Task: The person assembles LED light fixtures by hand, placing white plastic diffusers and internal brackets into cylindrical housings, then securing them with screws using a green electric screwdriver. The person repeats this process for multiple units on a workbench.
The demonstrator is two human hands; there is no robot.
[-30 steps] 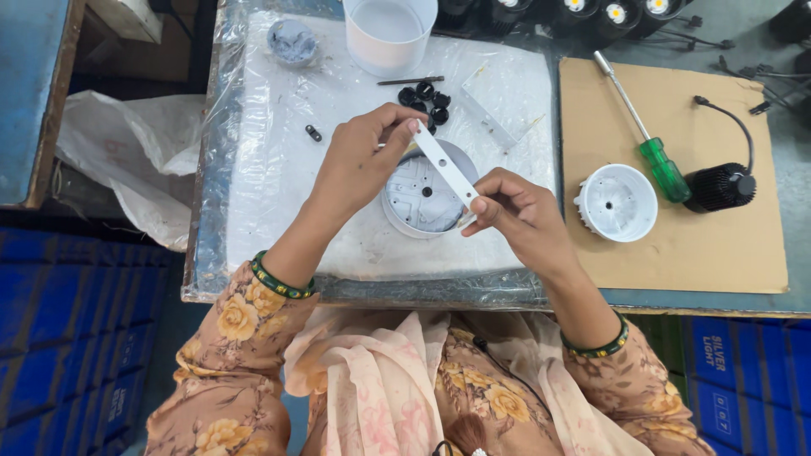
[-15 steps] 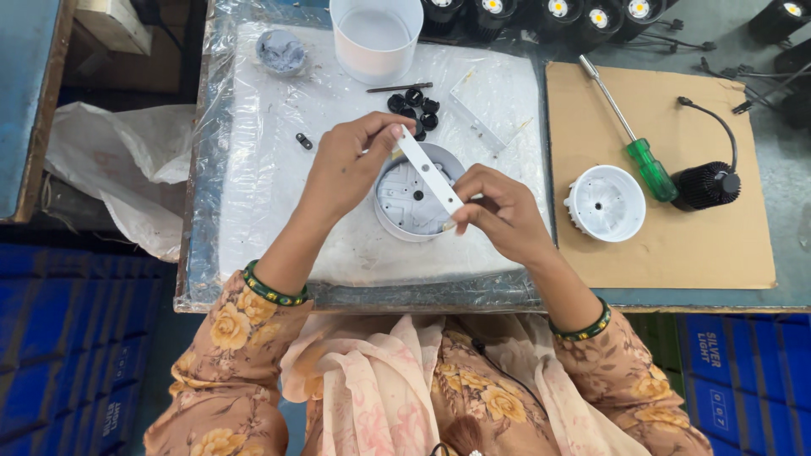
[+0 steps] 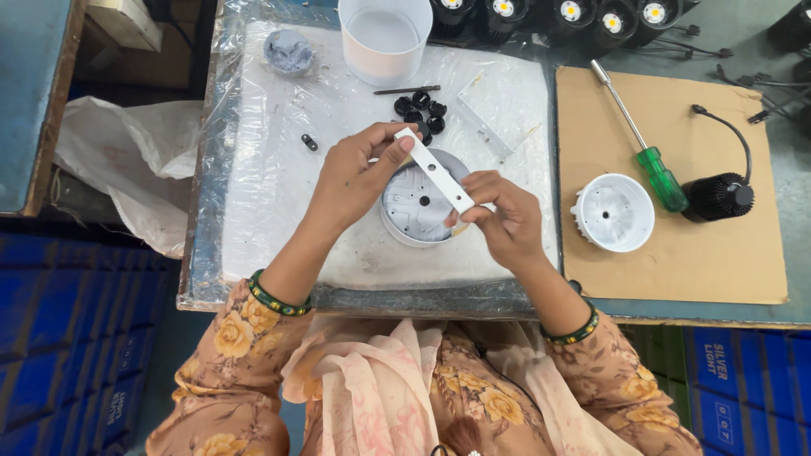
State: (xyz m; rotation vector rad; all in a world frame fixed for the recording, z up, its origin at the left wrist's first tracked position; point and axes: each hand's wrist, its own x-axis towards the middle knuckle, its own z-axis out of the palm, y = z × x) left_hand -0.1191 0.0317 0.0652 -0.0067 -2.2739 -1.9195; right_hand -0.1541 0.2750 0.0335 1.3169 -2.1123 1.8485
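Note:
A flat white strip (image 3: 435, 170) is held at both ends above a round white lamp housing (image 3: 412, 207) on the plastic-covered work mat (image 3: 279, 203). My left hand (image 3: 359, 173) pinches the strip's upper end. My right hand (image 3: 498, 215) pinches its lower end, by the housing's right rim. The strip lies diagonally across the housing's open grey inside. Several small black round parts (image 3: 420, 110) lie just beyond the housing.
A white tub (image 3: 384, 38) and a small grey lump (image 3: 289, 51) sit at the mat's far edge. On the brown cardboard (image 3: 743, 245) to the right lie a second white housing (image 3: 615, 212), a green-handled screwdriver (image 3: 652, 165) and a black heat sink with cable (image 3: 718, 195). Black lamps (image 3: 574, 13) line the back.
Both hands have stayed on the white strip over the housing, with the strip shifted only slightly. The view has moved a little.

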